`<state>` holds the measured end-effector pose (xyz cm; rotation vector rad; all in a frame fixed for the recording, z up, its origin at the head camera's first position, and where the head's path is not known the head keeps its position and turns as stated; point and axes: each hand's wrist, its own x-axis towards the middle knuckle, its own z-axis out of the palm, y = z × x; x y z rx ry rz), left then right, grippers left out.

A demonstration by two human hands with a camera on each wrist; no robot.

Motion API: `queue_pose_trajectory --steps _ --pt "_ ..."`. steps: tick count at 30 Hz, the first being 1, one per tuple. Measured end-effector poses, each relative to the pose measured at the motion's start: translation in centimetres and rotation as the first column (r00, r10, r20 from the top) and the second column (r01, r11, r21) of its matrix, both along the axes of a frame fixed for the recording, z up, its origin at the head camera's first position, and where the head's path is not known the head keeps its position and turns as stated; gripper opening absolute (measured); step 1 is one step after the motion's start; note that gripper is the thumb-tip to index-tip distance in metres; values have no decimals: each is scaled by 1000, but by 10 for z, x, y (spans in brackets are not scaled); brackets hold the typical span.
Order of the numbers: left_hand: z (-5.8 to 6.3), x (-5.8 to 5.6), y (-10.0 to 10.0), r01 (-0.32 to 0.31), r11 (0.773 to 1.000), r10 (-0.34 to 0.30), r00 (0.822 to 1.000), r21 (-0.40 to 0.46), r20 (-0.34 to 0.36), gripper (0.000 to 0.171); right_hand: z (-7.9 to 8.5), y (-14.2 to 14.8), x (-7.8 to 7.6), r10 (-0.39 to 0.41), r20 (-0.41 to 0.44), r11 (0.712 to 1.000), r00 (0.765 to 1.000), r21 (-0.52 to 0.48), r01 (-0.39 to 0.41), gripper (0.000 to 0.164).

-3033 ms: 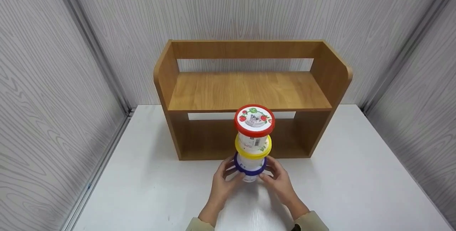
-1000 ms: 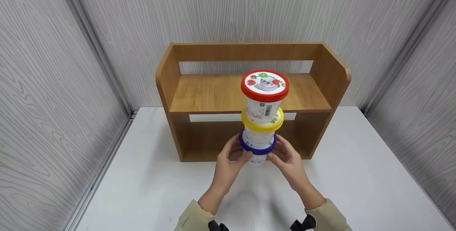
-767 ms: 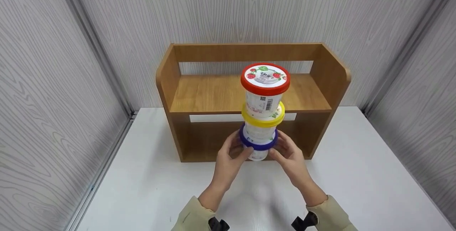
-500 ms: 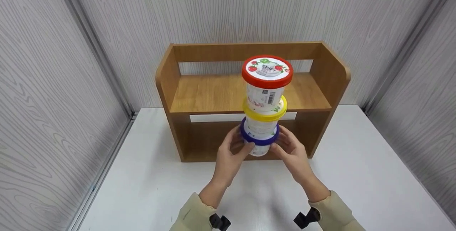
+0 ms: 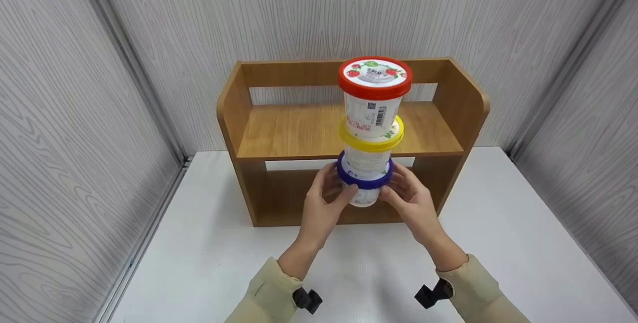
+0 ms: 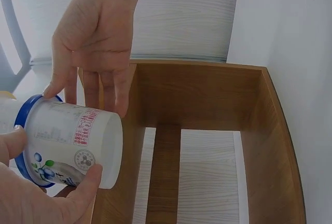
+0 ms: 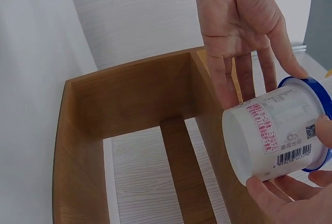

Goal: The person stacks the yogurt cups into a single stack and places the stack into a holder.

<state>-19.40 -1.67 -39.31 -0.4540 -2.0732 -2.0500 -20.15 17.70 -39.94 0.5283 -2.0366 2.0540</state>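
Three white lidded tubs are stacked upright and held in the air in front of the shelf. At the bottom is a blue-lidded tub (image 5: 364, 197). A yellow-lidded tub (image 5: 368, 161) stands on it, and a red-lidded tub (image 5: 371, 108) with strawberries on its lid tops the stack. My left hand (image 5: 321, 211) grips the blue-lidded tub from the left, thumb in front and fingers behind. From the right, my right hand (image 5: 416, 208) holds the same tub likewise. Both wrist views show the blue-lidded tub's side (image 6: 78, 146), its printed label (image 7: 270, 136) and the bare base.
A two-level wooden shelf (image 5: 299, 131) stands behind the stack on a white table (image 5: 209, 263). Its upper board lies about level with the yellow lid in the head view. Grey wood-patterned walls (image 5: 319, 9) close in the back and both sides.
Both hands have raised the stack from low over the table in front of the shelf, moving it slightly right. The red lid now appears against the shelf's top back rail.
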Motion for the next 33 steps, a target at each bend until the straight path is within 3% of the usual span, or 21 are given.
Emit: queue_pose_trajectory --steps 3,13,19,26,33 --pt "-3 -1 -1 -1 1000 1 1000 -10 -12 63 -2 -2 0 -9 -13 1000 1000 6 9 49" --pt "15 -7 -3 12 1000 -12 1000 -16 -26 65 14 -4 -6 -8 -44 1000 999 5 8 50" --pt "23 -15 -3 40 999 -40 999 10 2 68 21 -6 -15 -6 -61 1000 998 -13 5 49" --pt "25 -22 -1 23 1000 -24 999 14 33 71 23 -7 -24 -24 -47 1000 999 12 24 52" --pt "38 -30 0 33 999 -34 998 19 51 70 31 -6 -34 -25 -42 1000 999 15 26 53"
